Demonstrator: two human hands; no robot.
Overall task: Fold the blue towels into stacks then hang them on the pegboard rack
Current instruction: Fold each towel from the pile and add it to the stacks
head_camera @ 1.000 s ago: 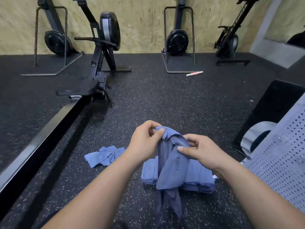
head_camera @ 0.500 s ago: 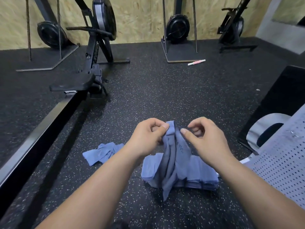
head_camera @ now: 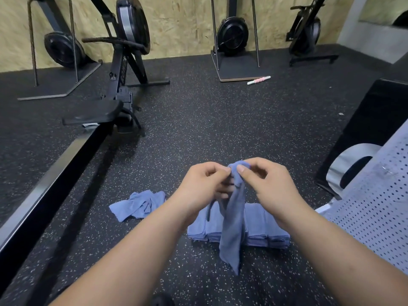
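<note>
Both hands are pinching the top edge of one blue towel [head_camera: 231, 224]: the left hand [head_camera: 204, 186] and the right hand [head_camera: 263, 184] are sitting close together, fingers curled on the cloth. The towel is hanging bunched over the folded stack [head_camera: 260, 226] lying on the floor [head_camera: 198, 120]. A crumpled towel [head_camera: 138, 205] is lying left of the stack. The pegboard rack [head_camera: 375, 208] is lying at right.

Speckled floor [head_camera: 220, 129]: towel stack [head_camera: 265, 230], crumpled towel [head_camera: 138, 205]
</note>
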